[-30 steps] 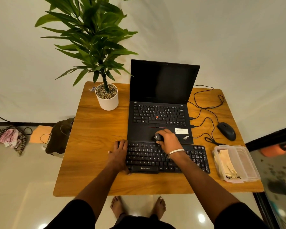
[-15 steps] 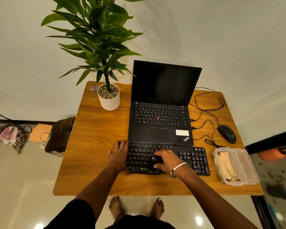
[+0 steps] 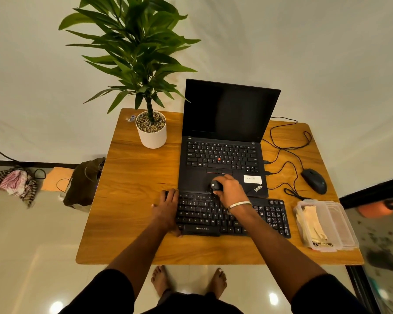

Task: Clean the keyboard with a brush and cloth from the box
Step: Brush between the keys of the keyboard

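A black keyboard lies on the wooden table in front of a laptop. My right hand grips a small black brush at the keyboard's far edge, over the laptop's palm rest. My left hand rests flat on the keyboard's left end, fingers straight. At the right stands a clear plastic box with a beige cloth inside.
An open black laptop sits behind the keyboard. A potted plant stands at the back left. A black mouse and its cables lie at the right. A bag sits on the floor beside the table.
My right hand swept the brush from the keyboard's far edge down to its front rows, then back up to the far edge. My left hand stayed on the keyboard's left end.
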